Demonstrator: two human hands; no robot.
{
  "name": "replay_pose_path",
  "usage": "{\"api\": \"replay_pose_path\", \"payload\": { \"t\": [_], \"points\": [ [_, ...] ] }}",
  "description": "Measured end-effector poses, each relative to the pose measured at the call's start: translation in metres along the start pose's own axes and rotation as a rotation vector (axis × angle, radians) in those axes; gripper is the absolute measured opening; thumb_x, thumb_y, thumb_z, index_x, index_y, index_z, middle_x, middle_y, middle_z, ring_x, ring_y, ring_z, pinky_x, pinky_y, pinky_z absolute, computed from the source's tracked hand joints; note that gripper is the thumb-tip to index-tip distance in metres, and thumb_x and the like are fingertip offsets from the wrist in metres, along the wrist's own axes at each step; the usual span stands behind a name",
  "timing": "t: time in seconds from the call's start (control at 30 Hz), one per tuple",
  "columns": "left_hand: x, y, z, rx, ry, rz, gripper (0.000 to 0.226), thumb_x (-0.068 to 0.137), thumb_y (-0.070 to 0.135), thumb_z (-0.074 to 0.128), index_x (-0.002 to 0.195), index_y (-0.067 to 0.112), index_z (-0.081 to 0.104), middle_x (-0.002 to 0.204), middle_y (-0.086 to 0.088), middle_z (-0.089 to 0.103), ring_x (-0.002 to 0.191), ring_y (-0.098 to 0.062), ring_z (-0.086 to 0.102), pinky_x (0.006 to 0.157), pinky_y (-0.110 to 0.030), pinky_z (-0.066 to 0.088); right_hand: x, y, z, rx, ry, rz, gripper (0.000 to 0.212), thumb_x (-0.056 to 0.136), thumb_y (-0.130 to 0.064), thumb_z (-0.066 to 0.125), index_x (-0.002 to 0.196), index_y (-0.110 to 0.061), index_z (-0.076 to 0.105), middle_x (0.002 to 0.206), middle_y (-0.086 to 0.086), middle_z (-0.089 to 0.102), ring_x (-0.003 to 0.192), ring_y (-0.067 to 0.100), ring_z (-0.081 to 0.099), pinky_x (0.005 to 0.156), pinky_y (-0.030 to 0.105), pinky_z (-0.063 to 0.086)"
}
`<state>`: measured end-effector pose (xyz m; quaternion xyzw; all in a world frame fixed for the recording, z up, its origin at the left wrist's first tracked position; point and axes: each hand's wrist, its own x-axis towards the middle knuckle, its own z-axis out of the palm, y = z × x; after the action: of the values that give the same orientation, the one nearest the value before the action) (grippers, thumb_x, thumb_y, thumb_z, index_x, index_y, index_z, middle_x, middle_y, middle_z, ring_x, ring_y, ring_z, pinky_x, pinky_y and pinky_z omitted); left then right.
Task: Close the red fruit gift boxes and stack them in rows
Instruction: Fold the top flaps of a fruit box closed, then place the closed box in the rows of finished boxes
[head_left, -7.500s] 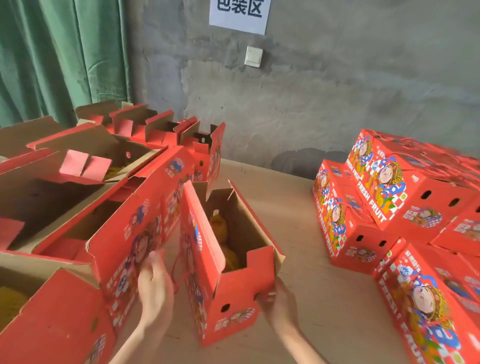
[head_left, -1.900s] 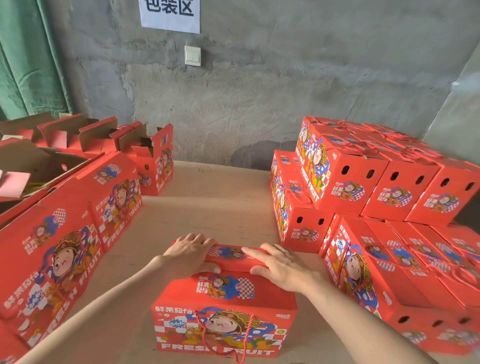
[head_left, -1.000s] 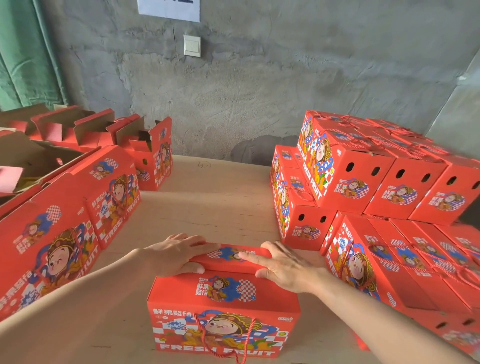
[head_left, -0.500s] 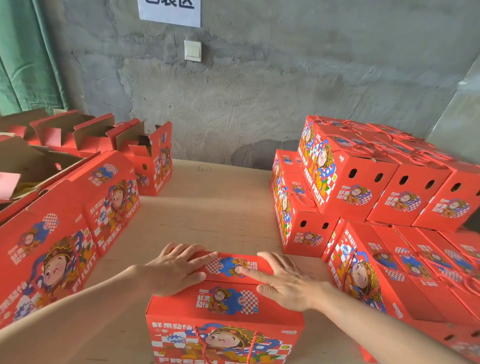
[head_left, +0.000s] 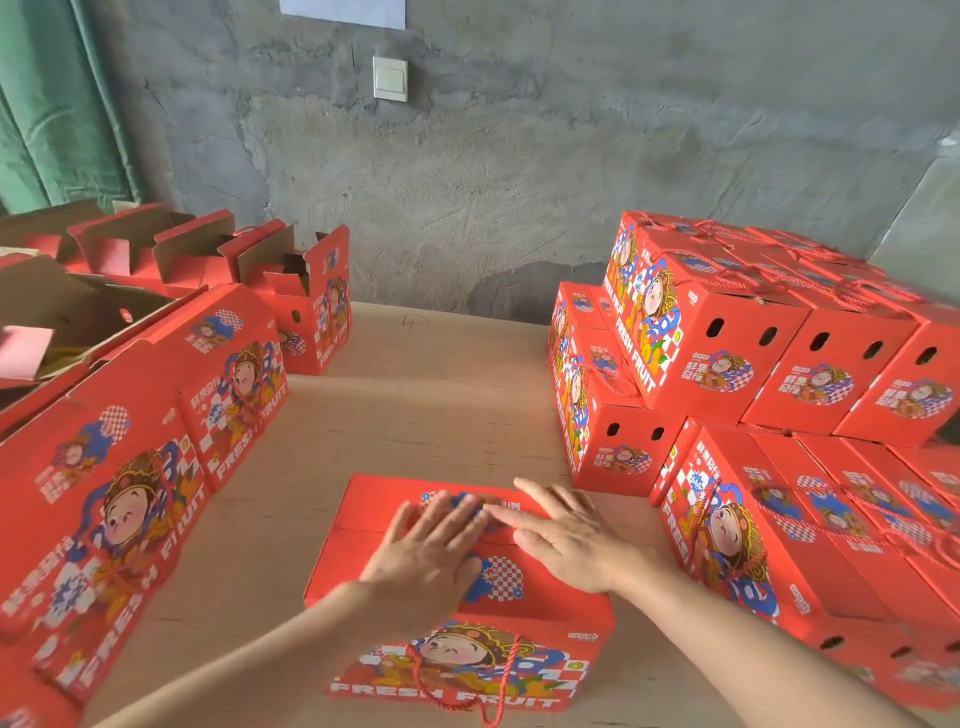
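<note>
1. Box: a red fruit gift box stands on the table near its front edge, between the left row and the stack. The long printed side, lettered "FRESH FRUIT", faces the camera. The top flaps lie folded down.
2. Left hand: it lies palm down on the box top with its fingers straight and slightly spread. It presses the lid flat and grips nothing.
3. Right hand: it is also flat on the box top, palm down, with its fingers straight and angled towards the left hand. It holds nothing. The fingertips of the two hands come close together over the middle of the lid.
4. Cord: a red rope handle hangs loose down the front face of the box.
5. Stack: closed red boxes stand on the right of the table in two tiers, set side by side in rows. Their end faces, each with two oval holes, turn towards the camera. The nearest lower box is near the pressed box, with a strip of table between them.
6. Left row: red boxes stand along the left side with their printed faces towards the middle of the table.
7. Open boxes: these stand at the far left with flaps raised and brown cardboard showing inside.
8. Background: a grey wall carries a white switch and the lower edge of a paper. A green curtain hangs at the left.
</note>
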<state>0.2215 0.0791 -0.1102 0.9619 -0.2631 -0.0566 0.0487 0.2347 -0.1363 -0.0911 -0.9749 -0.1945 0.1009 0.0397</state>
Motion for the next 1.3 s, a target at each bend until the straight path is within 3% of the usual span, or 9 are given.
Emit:
{"api": "replay_pose_path", "payload": {
  "t": [0.3, 0.43, 0.57, 0.7, 0.8, 0.9, 1.0, 1.2, 1.3],
  "points": [
    [-0.006, 0.008, 0.007, 0.045, 0.197, 0.082, 0.055, 0.096, 0.052, 0.003, 0.149, 0.039, 0.009, 0.153, 0.02, -0.006, 0.145, -0.009, -0.01, 0.108, -0.045, -0.025, -0.021, -0.008, -0.002, 0.025, -0.021, 0.216, 0.04, 0.096, -0.06, 0.011, 0.126, -0.073, -0.011, 0.148, 0.017, 0.025, 0.139, 0.03, 0.019, 0.112, 0.045, 0.015],
    [0.014, -0.011, 0.01, 0.106, 0.216, -0.113, 0.062, 0.09, 0.057, -0.004, 0.149, 0.036, -0.006, 0.154, 0.011, -0.021, 0.136, -0.02, -0.034, 0.098, -0.046, -0.037, -0.034, -0.016, 0.001, 0.048, -0.086, 0.365, 0.055, 0.096, -0.061, 0.013, 0.145, -0.049, -0.007, 0.15, 0.031, 0.02, 0.14, 0.041, 0.019, 0.112, 0.047, 0.014],
    [0.031, -0.007, 0.02, -0.53, 0.261, -0.497, 0.068, 0.099, 0.048, 0.027, 0.151, 0.013, 0.003, 0.159, -0.011, -0.001, 0.146, -0.026, -0.002, 0.115, -0.041, 0.004, -0.046, -0.03, 0.011, 0.057, -0.002, 0.413, 0.071, 0.095, -0.06, 0.018, 0.151, -0.023, -0.007, 0.131, 0.023, 0.052, 0.122, 0.035, 0.046, 0.098, 0.042, 0.031],
    [0.026, 0.012, 0.029, -1.268, 0.297, -0.609, 0.052, 0.101, 0.043, 0.022, 0.12, 0.008, 0.056, 0.11, -0.013, 0.064, 0.112, -0.031, 0.056, 0.083, -0.03, 0.037, -0.058, -0.026, 0.019, 0.567, 0.116, 0.508, 0.076, 0.096, -0.056, 0.031, 0.15, -0.019, -0.008, 0.144, 0.018, 0.042, 0.128, 0.031, 0.045, 0.102, 0.035, 0.033],
    [0.014, 0.013, 0.027, -1.256, 0.3, -0.763, 0.056, 0.102, 0.042, 0.026, 0.087, 0.006, 0.066, 0.083, -0.012, 0.064, 0.087, -0.031, 0.06, 0.079, -0.036, 0.042, -0.072, -0.003, 0.024, 1.046, 0.095, 0.797, 0.073, 0.097, -0.057, 0.023, 0.151, -0.013, -0.002, 0.158, 0.013, 0.012, 0.14, 0.031, 0.027, 0.109, 0.041, 0.028],
    [-0.001, 0.014, 0.037, -1.404, -0.013, -1.006, 0.038, 0.095, 0.039, 0.047, 0.073, 0.009, 0.054, 0.076, -0.008, 0.054, 0.069, -0.026, 0.05, 0.067, -0.039, 0.043, -0.083, 0.001, 0.041, 1.168, -0.05, 0.918, 0.071, 0.095, -0.061, 0.017, 0.147, -0.012, 0.026, 0.147, 0.016, 0.036, 0.108, 0.029, 0.058, 0.079, 0.036, 0.053],
    [-0.007, 0.018, 0.054, -1.731, -0.219, -1.105, 0.026, 0.087, 0.025, 0.06, 0.085, -0.001, 0.055, 0.081, -0.017, 0.061, 0.07, -0.029, 0.057, 0.065, -0.035, 0.049, -0.073, -0.004, 0.042, 1.524, 0.015, 0.819, 0.061, 0.095, -0.056, 0.037, 0.134, -0.011, 0.05, 0.128, 0.016, 0.058, 0.109, 0.027, 0.059, 0.092, 0.037, 0.049],
    [0.001, 0.017, 0.031, -1.703, 0.347, -1.11, 0.022, 0.072, -0.012, 0.045, 0.055, -0.001, 0.048, 0.043, -0.006, 0.042, 0.04, -0.018, 0.037, 0.045, -0.022, 0.032, -0.049, -0.021, -0.012, 1.473, 0.583, 0.61, 0.012, 0.093, -0.001, 0.053, 0.099, 0.008, 0.058, 0.086, 0.012, 0.059, 0.084, 0.021, 0.054, 0.06, 0.018, 0.041],
    [0.006, 0.006, -0.013, -1.738, 0.649, -0.952, 0.028, 0.069, -0.007, 0.053, 0.095, -0.006, 0.064, 0.054, -0.008, 0.049, 0.047, -0.018, 0.04, 0.049, -0.022, 0.032, -0.045, -0.034, -0.043, 1.496, 0.56, 0.296, 0.011, 0.094, -0.003, 0.051, 0.086, -0.004, 0.059, 0.083, 0.011, 0.067, 0.072, 0.017, 0.061, 0.068, 0.023, 0.047]
  ]
}}
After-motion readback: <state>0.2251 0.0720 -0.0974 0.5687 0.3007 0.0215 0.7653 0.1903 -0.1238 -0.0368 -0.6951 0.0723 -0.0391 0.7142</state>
